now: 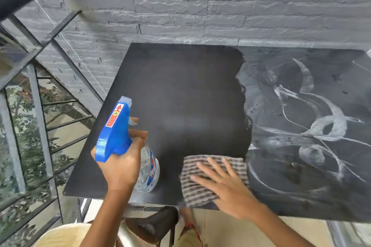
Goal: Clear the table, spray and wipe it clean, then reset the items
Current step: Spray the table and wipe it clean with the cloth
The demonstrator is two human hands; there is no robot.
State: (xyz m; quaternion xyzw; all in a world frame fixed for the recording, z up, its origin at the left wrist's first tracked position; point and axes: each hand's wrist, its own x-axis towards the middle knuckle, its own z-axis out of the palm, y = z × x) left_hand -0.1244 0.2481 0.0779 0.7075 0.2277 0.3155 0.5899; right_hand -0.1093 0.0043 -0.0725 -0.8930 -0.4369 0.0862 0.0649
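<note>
Head view: checked cloth, soft, limp, pressed under flat spread right hand; spray bottle, light, slick plastic, neck gripped by left hand; black table.

Nothing is reading clearly: the spray bottle is carrying a red arrow sticker on its blue head and a blue-and-red label on its clear body, both too blurred to read.

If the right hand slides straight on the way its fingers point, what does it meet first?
Only bare tabletop lies just ahead of the right hand and its cloth. Farther on, the line nears the spray bottle in the left hand, which seems raised; depth is unclear.
</note>
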